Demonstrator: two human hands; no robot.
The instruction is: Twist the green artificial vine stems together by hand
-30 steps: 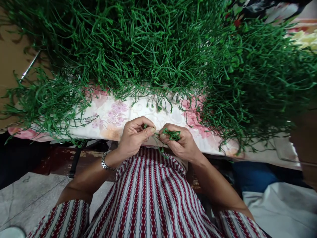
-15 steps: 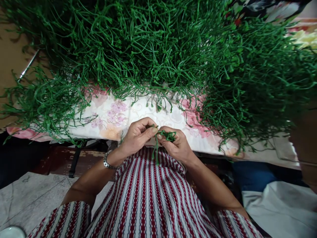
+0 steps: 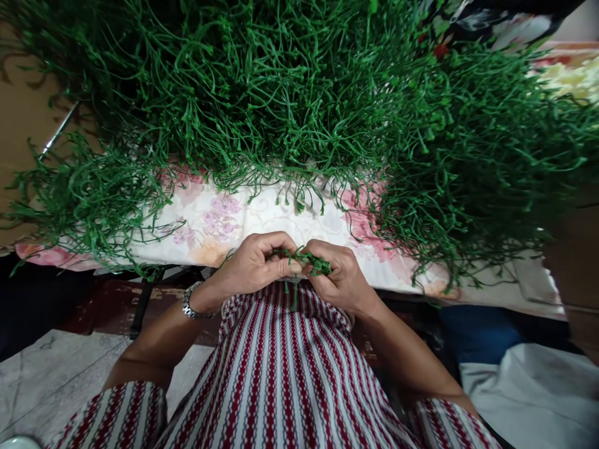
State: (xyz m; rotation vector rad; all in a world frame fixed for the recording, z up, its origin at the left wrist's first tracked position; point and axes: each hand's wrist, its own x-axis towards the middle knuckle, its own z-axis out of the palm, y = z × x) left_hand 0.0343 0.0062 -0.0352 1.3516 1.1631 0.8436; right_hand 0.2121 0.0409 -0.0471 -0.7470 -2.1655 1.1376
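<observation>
Both hands meet over the front edge of a floral cloth (image 3: 281,215). My left hand (image 3: 262,265), with a metal watch (image 3: 189,300) on its wrist, pinches green stems between thumb and forefinger. Closed round a small bunch of green stems (image 3: 321,266) is my right hand (image 3: 337,274), its thumb side close to the left fingertips. Thin stem ends (image 3: 294,296) hang down between the hands in front of the striped garment. How the stems join inside the fingers is hidden.
A large heap of green plastic-looking stems (image 3: 281,87) covers the back. Smaller piles lie left (image 3: 93,199) and right (image 3: 449,206). A thin metal rod (image 3: 60,130) sits at the left. Pale yellow flowers (image 3: 571,78) show at the far right.
My left hand has shifted slightly down, its fingers curling further over the stems. The bunch in my right hand sits a little lower, and the hanging ends have changed position.
</observation>
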